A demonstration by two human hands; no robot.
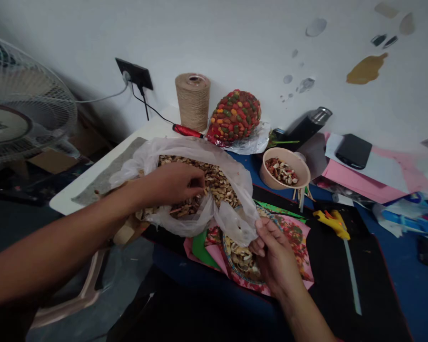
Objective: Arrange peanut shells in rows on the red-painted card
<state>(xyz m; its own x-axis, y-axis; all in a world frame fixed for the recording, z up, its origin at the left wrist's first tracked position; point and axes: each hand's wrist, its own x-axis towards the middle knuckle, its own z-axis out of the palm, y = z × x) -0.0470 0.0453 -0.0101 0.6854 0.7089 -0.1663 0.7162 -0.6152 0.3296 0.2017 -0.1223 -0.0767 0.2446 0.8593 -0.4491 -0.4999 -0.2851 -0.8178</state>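
Observation:
A white translucent plastic bag lies wide at its mouth, full of small brown dried slices, perhaps shells or husks. My left hand is over the slices inside the bag mouth, its fingers curled together; whatever is between the fingertips is too small to name. With thumb and fingers, my right hand pinches the near right edge of the bag. Below that edge is a round blue-rimmed dish of pale slices, partly hidden by bag and hand. It rests on pink paper spattered with red and green.
Behind the bag stand a twine cone, a red-handled tool and a colourful pebbled ball. To the right are a pink bowl of bits, a black flask and a yellow glue gun. A fan stands left.

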